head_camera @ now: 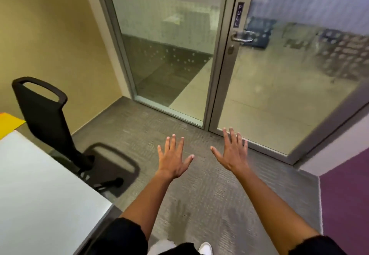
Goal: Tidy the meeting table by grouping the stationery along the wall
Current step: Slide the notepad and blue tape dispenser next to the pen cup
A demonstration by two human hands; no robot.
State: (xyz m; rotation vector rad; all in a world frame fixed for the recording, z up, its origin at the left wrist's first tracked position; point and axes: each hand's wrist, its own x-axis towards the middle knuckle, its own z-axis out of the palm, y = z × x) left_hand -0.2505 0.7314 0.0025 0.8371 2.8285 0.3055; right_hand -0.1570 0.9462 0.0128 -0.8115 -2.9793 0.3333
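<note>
A person's left hand (pixel 173 159) and right hand (pixel 232 151) hang spread and empty over carpet, right of the table (pixel 40 184), seemingly between steps; no stationery shows except perhaps a yellow sheet (pixel 9 122) at the table's far edge

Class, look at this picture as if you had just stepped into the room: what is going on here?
A person stands on the carpet facing a glass door, both arms stretched forward. The left hand and right hand are open with fingers spread, and hold nothing. The white table lies off to the left, with a yellow sheet at its far edge and a black chair beside it. No stationery is being handled at this moment.
</note>
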